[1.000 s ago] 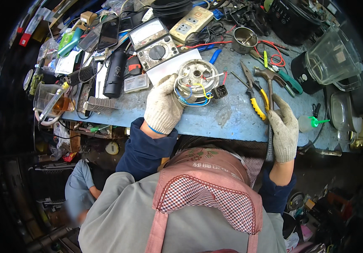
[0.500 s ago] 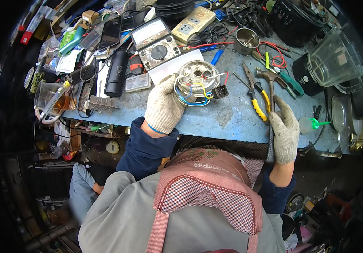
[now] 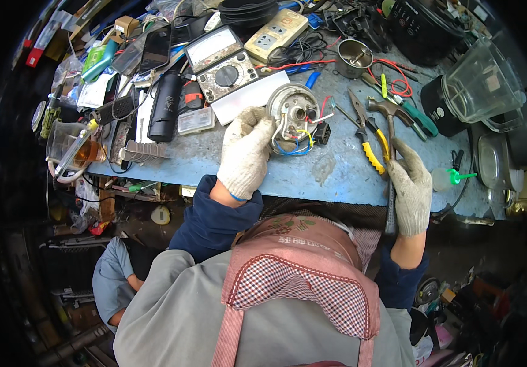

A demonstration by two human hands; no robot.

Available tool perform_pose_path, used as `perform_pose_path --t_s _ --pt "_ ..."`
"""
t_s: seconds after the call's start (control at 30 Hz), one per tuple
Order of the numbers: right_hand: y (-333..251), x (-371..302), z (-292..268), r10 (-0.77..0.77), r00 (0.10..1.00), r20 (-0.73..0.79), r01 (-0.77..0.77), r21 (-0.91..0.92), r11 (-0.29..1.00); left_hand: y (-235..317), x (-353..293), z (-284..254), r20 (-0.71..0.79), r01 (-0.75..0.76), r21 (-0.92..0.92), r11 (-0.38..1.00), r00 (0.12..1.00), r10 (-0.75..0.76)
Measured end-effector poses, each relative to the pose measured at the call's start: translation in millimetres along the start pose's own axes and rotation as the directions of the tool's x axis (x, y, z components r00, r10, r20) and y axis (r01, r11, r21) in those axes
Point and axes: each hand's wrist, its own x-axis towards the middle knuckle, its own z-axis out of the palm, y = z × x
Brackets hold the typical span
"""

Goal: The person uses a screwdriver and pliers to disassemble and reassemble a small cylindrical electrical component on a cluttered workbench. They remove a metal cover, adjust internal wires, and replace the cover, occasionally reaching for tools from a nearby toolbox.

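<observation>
My gloved left hand (image 3: 244, 153) is closed on the left edge of a round metal heating base (image 3: 289, 109), which it holds tilted over the blue bench. White, blue and yellow wires and a small black connector block hang from that base. My gloved right hand (image 3: 413, 191) is at the bench's front edge, its fingers curled round the handle of a claw hammer (image 3: 391, 205). The hammer's head points away from me on the bench, and its handle sticks out past the edge. Just left of it lie yellow-handled pliers (image 3: 369, 139).
Behind the base are an analog multimeter (image 3: 224, 67), a power socket strip (image 3: 277, 35) and a steel cup (image 3: 354, 59). A clear blender jug (image 3: 482, 82) and a green-nozzled bottle (image 3: 447, 178) stand at the right. At lower left, another person's leg (image 3: 112, 272) shows.
The heating base has turned and tilted in my left hand, so its wires now face more toward me. My right hand keeps its place on the hammer handle.
</observation>
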Motion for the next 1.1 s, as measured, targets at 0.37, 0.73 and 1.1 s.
perform_pose_path --t_s 0.37,0.73,1.1 --pt "-58 -6 31 -0.457 0.886 -0.083 0.279 -0.692 0.665 -3 -1 9 -0.078 -0.006 0.176 0.984 0.997 0.020" --pt "-23 16 142 -0.610 0.754 0.243 0.619 -0.574 0.536 4 -1 13 -0.079 0.025 0.227 0.974 0.997 -0.007" --pt "-18 7 131 -0.576 0.787 0.222 0.582 -0.576 0.573 0 3 8 -0.082 0.017 0.191 0.981 0.997 -0.001"
